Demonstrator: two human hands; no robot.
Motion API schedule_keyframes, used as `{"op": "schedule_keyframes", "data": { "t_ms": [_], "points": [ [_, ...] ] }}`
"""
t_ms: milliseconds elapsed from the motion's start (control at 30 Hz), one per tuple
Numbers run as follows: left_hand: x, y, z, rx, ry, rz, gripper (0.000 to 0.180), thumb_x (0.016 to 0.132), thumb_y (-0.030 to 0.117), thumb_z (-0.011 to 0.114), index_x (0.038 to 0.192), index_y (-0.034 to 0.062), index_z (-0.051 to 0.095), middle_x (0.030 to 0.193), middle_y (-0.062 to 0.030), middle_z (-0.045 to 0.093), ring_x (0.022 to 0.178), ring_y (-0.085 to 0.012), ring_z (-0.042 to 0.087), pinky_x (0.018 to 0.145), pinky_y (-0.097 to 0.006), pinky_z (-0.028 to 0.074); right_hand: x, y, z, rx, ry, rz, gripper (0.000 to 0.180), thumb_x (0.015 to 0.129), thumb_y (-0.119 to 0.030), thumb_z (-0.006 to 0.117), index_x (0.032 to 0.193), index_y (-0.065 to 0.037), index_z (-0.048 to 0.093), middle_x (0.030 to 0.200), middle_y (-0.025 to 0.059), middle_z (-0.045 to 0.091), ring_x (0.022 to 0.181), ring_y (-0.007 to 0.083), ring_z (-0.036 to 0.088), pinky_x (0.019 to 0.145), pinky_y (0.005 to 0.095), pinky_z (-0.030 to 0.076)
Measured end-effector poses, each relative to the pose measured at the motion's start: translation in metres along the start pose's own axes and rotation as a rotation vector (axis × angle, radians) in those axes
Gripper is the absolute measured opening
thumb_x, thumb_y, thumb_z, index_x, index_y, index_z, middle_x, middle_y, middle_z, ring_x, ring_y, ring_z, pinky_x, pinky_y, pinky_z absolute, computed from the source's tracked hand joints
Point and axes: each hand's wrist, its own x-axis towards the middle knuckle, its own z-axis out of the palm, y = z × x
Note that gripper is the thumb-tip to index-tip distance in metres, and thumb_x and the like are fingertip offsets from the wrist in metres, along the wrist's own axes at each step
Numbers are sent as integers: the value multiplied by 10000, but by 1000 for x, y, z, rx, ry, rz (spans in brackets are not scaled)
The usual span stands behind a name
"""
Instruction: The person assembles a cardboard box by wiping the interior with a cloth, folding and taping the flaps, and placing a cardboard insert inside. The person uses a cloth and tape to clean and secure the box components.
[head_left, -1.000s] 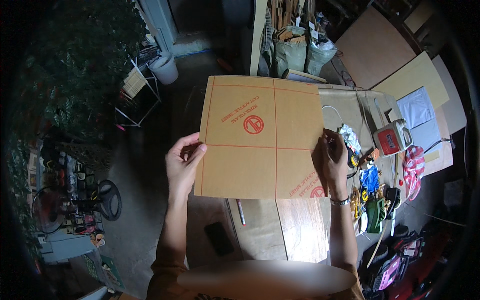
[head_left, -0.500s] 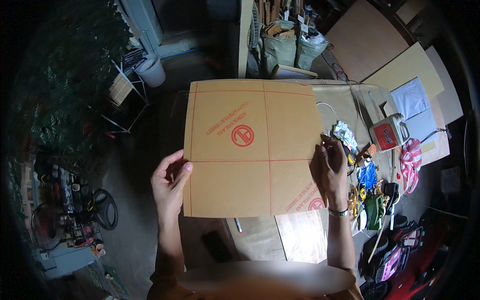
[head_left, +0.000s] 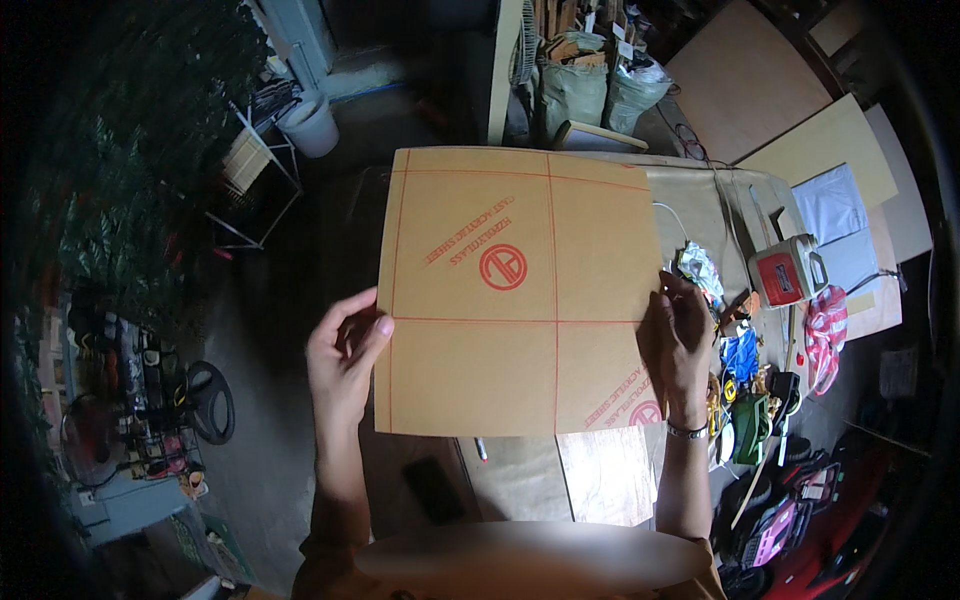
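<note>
A large, square brown paper-faced sheet (head_left: pixel 470 375) with red printed lines and a round red mark is held up over the worktable (head_left: pixel 520 480). My left hand (head_left: pixel 345 345) grips its left edge, thumb on the top face and fingers partly hidden beneath. At the right edge my right hand (head_left: pixel 688 325), a metal band at its wrist, holds the sheet with bent fingers. Below the near edge, on the table, lie a pen (head_left: pixel 481 450), a dark flat object (head_left: pixel 433 488) and a pale wood-grained panel (head_left: pixel 607 477).
Along the table's right side are a red-and-white jug (head_left: pixel 787 272), a blue crumpled packet (head_left: pixel 739 352), a green case (head_left: pixel 749 425) and a pink striped bag (head_left: pixel 826 335). Filled sacks (head_left: pixel 574 98) stand beyond. A white bucket (head_left: pixel 309 124) is on the floor at far left.
The sheet and both hands sit slightly farther right in the picture, and much of the background has shifted too. Both hands keep their hold on the edges.
</note>
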Motion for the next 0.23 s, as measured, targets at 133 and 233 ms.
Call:
{"op": "schedule_keyframes", "data": {
  "t_ms": [133, 233],
  "points": [
    [15, 1, -3, -3, -23, -45, 284, 935, 29, 764, 1206, -21, 694, 951, -25, 716, 861, -48, 628, 815, -210, 512, 8, -5, -5, -19, -38, -16, 248, 1028, 5, 583, 1272, 44, 609, 1095, 71, 671, 1022, 108, 606, 932, 266, 480],
    [18, 7, -5, 20, -25, -16, 276, 933, 25, 764, 1197, -22, 699, 951, -31, 722, 861, -54, 636, 820, -205, 514, 6, -11, -11, -75, -49, -27, 270, 1028, 13, 577, 1294, 41, 611, 1120, 75, 678, 1051, 102, 606, 942, 267, 480]
  ]
}}
